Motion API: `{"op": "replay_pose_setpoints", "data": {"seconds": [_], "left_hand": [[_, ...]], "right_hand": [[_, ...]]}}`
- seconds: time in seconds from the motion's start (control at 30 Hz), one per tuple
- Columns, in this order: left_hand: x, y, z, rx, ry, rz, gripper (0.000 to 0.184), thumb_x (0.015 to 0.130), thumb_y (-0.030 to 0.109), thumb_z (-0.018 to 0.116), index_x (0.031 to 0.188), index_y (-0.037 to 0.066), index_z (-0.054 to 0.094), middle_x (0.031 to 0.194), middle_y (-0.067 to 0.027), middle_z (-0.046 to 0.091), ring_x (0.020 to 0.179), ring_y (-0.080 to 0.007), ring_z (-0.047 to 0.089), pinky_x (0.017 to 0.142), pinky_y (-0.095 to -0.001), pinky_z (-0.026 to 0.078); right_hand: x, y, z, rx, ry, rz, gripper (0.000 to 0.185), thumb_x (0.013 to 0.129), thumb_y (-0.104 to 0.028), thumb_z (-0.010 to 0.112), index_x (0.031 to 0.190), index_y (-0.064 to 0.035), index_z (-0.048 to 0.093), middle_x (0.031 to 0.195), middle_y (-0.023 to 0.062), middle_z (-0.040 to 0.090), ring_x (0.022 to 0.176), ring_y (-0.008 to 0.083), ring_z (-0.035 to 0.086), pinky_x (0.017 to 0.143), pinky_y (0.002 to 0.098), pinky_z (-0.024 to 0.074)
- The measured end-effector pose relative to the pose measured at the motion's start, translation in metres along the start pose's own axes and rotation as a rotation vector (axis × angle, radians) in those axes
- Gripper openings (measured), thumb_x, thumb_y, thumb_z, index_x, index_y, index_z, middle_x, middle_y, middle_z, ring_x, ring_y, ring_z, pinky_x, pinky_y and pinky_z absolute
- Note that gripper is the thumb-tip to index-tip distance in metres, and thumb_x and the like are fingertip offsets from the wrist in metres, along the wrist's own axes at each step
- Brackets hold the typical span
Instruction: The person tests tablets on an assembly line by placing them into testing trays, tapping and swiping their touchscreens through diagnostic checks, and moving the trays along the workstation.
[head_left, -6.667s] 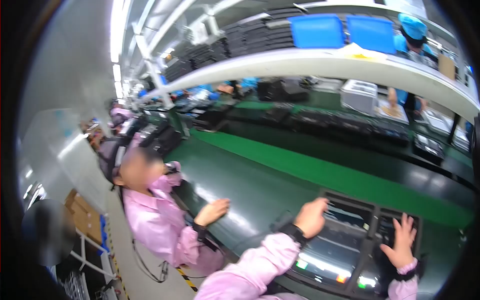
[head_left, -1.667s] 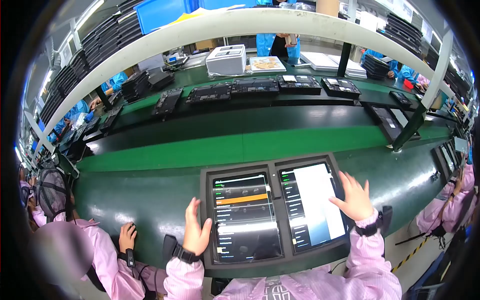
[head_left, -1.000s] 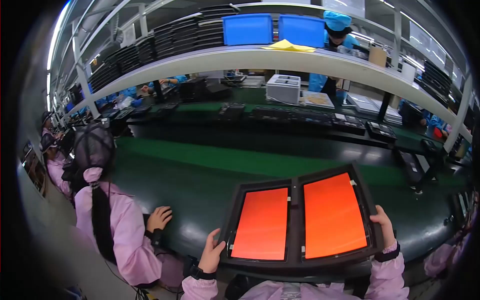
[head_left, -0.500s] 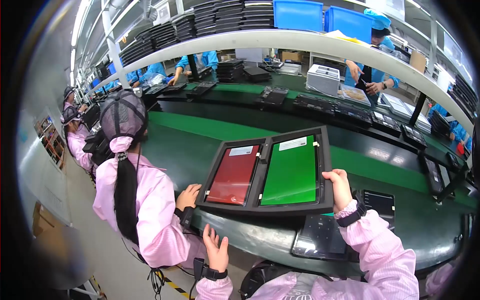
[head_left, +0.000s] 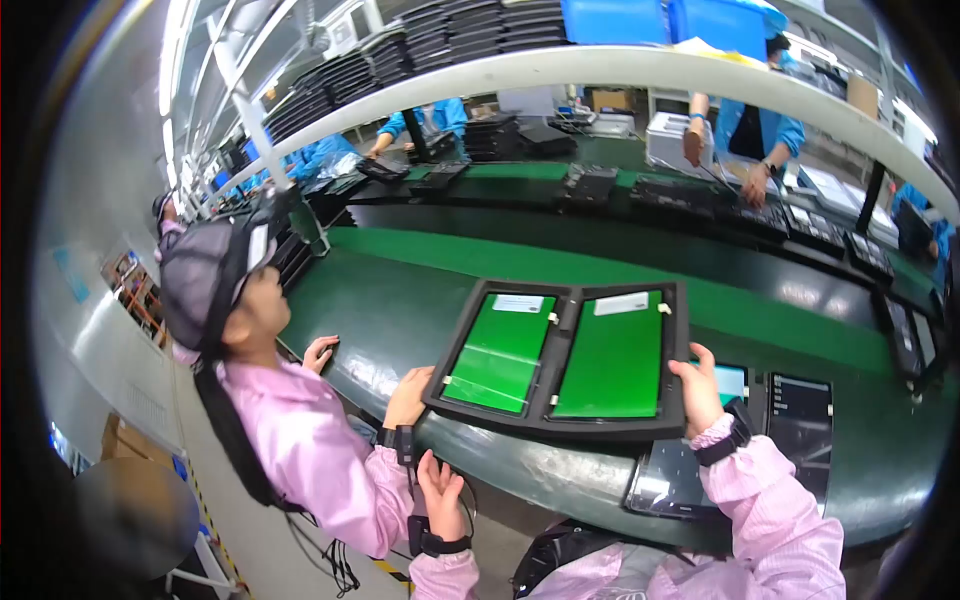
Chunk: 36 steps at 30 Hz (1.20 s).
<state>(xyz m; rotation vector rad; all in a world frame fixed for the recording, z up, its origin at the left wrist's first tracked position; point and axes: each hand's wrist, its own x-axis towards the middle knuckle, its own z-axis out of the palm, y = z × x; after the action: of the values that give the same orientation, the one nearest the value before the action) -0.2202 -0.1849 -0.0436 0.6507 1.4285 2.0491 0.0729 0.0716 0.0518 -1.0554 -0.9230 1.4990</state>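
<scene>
My right hand [head_left: 697, 392] grips the right edge of a black foam tray [head_left: 570, 345], thumb on top. Two tablets lie side by side in its recesses: the left tablet [head_left: 502, 352] and the right tablet [head_left: 608, 355] both show green screens, each with a white label near the top. The tray is tilted above the bench edge. Below its left corner, my left hand [head_left: 441, 495] is held palm up with fingers apart, touching nothing. A co-worker's hand [head_left: 408, 398] is at the tray's left edge; its fingers are partly hidden.
A co-worker in pink [head_left: 300, 440] stands close on my left. Dark tablets [head_left: 800, 425] lie on the green bench [head_left: 380, 285] beside my right forearm. A white shelf beam [head_left: 480, 75] crosses above, bearing black trays [head_left: 430, 35] and blue bins [head_left: 615, 20]. People in blue work opposite.
The left tablet's screen went from red to green. The co-worker's head turned toward the bench, and their other hand now shows on its edge. My view shifted; my grip on the tray stayed.
</scene>
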Motion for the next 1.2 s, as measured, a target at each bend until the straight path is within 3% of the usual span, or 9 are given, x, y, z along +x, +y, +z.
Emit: {"op": "replay_pose_setpoints", "data": {"seconds": [0.13,0.23,0.37,0.43,0.47,0.53,0.63,0.87,1.2], "left_hand": [[-0.033,0.022,0.05,0.197,-0.091,0.109,0.08,0.08,0.005,0.058,0.151,0.005,0.02,0.161,-0.0182,0.012,0.15,-0.0351,0.01,0.118,-0.0505,0.01],[-0.052,0.029,0.081,0.281,-0.318,0.252,0.079,0.082,0.019,0.068,0.147,0.003,0.028,0.157,-0.0184,0.024,0.144,-0.033,0.027,0.114,-0.0463,0.023],[-0.068,0.026,0.138,0.127,-0.969,0.251,0.055,0.094,0.051,0.051,0.107,-0.001,0.064,0.131,-0.0216,0.057,0.127,-0.0357,0.049,0.107,-0.0457,0.034],[-0.069,0.019,0.166,0.122,-1.245,0.333,0.058,0.101,0.047,0.038,0.081,0.001,0.067,0.113,-0.0203,0.067,0.117,-0.0379,0.057,0.104,-0.0469,0.038],[-0.074,0.018,0.178,0.146,-1.284,0.339,0.058,0.103,0.038,0.033,0.07,0.003,0.064,0.104,-0.0169,0.071,0.113,-0.0382,0.059,0.102,-0.0471,0.04],[-0.077,0.018,0.2,0.249,-1.29,0.36,0.047,0.102,0.027,0.038,0.072,0.004,0.065,0.103,-0.0128,0.072,0.111,-0.036,0.06,0.098,-0.0469,0.042],[-0.074,0.015,0.234,0.464,-1.216,0.4,0.034,0.098,0.013,0.041,0.097,0.003,0.073,0.104,-0.0122,0.072,0.108,-0.0331,0.061,0.097,-0.0437,0.044],[-0.018,-0.023,0.298,0.715,-1.097,0.606,0.034,0.098,0.016,0.042,0.119,0.002,0.065,0.12,-0.0146,0.065,0.119,-0.0369,0.054,0.104,-0.0461,0.037],[-0.025,-0.017,0.325,0.891,-1.246,0.563,0.043,0.083,0.009,0.054,0.126,0.008,0.057,0.126,-0.012,0.06,0.135,-0.0357,0.04,0.115,-0.0556,0.019]], "right_hand": [[0.005,0.032,0.023,-0.106,-0.018,-0.009,0.067,0.089,-0.008,0.059,0.143,-0.0096,0.019,0.121,0.0221,0.051,0.101,0.0257,0.052,0.086,0.0394,0.0464],[0.022,0.058,0.046,-0.333,0.004,-0.142,0.064,0.095,-0.019,0.056,0.145,-0.0003,0.022,0.133,0.0235,0.047,0.118,0.0311,0.051,0.1,0.0413,0.0418],[0.022,0.05,0.058,-0.251,-0.485,0.16,0.063,0.103,-0.036,0.041,0.149,0.005,0.026,0.154,0.0235,0.031,0.146,0.0295,0.025,0.119,0.0377,0.0177],[0.003,0.049,0.046,-0.497,-0.468,-0.348,0.058,0.1,-0.035,0.046,0.142,0.0045,0.039,0.146,0.0277,0.04,0.136,0.0426,0.038,0.114,0.0404,0.0302],[-0.024,0.022,0.025,-0.728,-0.524,-0.54,0.06,0.099,-0.036,0.047,0.148,-0.004,0.034,0.154,0.0249,0.029,0.143,0.0457,0.024,0.117,0.0502,0.0217],[-0.084,-0.051,-0.03,-0.911,-0.57,-0.608,0.067,0.097,-0.034,0.053,0.155,-0.0169,0.023,0.162,0.0146,0.013,0.149,0.0431,0.004,0.114,0.0658,0.0098],[-0.093,-0.073,-0.126,-1.124,-0.195,-0.783,0.067,0.087,-0.027,0.066,0.148,-0.0144,0.04,0.158,0.0156,0.027,0.147,0.0428,0.016,0.111,0.0643,0.0169],[-0.096,-0.079,-0.303,-1.427,0.27,-0.297,0.063,0.087,-0.037,0.068,0.14,-0.0109,0.047,0.153,0.0207,0.032,0.146,0.0451,0.015,0.112,0.0672,0.0117],[-0.083,-0.067,-0.244,-1.447,-0.431,-0.508,0.071,0.082,-0.06,0.065,0.135,-0.0137,0.053,0.153,0.0215,0.03,0.146,0.048,0.012,0.109,0.0728,0.0082]]}}
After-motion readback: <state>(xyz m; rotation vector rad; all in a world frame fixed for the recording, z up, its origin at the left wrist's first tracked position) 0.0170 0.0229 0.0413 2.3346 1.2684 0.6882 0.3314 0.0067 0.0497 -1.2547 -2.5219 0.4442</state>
